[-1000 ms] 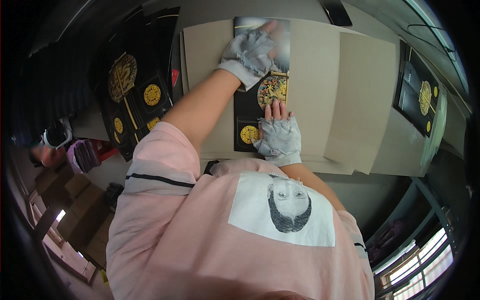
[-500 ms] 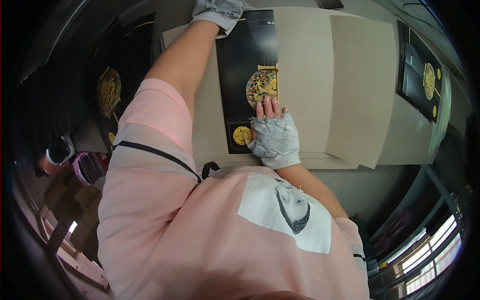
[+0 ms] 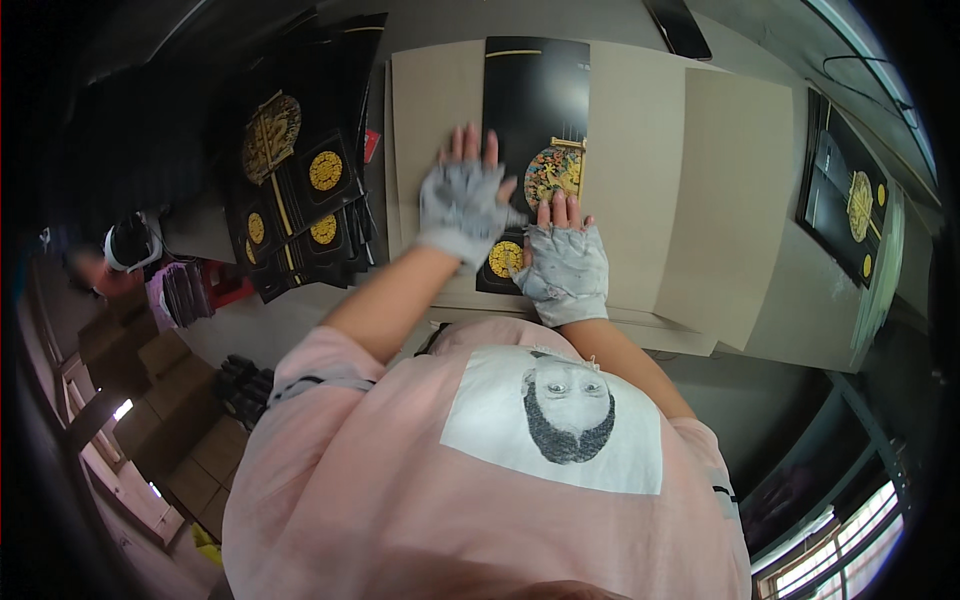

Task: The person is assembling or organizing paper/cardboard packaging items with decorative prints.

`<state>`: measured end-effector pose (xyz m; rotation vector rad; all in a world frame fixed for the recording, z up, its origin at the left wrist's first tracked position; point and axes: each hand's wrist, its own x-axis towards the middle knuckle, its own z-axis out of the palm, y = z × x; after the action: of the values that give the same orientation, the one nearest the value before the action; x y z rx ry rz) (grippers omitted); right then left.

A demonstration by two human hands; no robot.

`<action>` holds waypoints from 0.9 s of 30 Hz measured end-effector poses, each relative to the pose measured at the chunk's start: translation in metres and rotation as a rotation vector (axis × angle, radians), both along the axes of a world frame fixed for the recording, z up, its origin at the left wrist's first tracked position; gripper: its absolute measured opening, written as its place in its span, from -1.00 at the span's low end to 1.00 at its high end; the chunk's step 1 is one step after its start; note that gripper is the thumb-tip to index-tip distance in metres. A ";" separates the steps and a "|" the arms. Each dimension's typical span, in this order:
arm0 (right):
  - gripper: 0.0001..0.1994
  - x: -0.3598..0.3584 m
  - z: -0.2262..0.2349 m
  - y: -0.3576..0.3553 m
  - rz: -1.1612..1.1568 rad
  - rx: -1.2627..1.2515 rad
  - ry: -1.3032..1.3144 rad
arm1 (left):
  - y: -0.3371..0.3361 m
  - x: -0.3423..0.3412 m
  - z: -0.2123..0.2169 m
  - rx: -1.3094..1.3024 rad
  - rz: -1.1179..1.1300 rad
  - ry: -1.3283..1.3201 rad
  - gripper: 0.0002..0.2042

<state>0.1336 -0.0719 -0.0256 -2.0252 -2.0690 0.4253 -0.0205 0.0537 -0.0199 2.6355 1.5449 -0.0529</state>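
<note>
A long black printed sheet (image 3: 535, 95) with a round gold-and-coloured emblem lies lengthwise on beige-grey boards (image 3: 630, 150). My right hand (image 3: 565, 260), in a worn grey fingerless glove, rests flat on the sheet's lower right edge, its fingertips on the emblem. Gloved the same way, my left hand (image 3: 465, 195) is over the sheet's left edge and the board beside it, with fingers stretched out and slightly blurred. I cannot tell whether it touches the surface. Between and below the hands shows a smaller gold round motif (image 3: 506, 258).
Black printed sheets (image 3: 325, 115) lie overlapping at the left. Another black printed stack (image 3: 845, 190) stands at the right end of the table. A loose beige board (image 3: 730, 200) lies on the right part. At the far edge is a dark flat phone-like object (image 3: 680, 30). Cardboard boxes (image 3: 190, 460) stand lower left.
My left hand has come back from the sheet's far end to beside its middle. My right hand stays on the lower right edge. The head view has shifted, showing more sheets at left.
</note>
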 end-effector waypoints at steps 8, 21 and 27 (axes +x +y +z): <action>-0.26 -0.001 0.008 0.005 0.012 -0.088 -0.033 | -0.014 -0.004 0.009 -0.169 0.011 0.103 -0.22; -0.28 0.000 0.014 0.009 0.025 -0.110 -0.058 | 0.170 0.056 -0.011 0.130 0.040 0.054 -0.31; -0.32 -0.003 0.017 0.007 0.018 -0.054 -0.055 | 0.206 0.077 0.027 0.024 0.202 0.076 -0.30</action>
<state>0.1308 -0.0649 -0.0087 -2.0722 -2.1314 0.4382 0.0564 0.2598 0.0072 2.5075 1.8383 -0.1225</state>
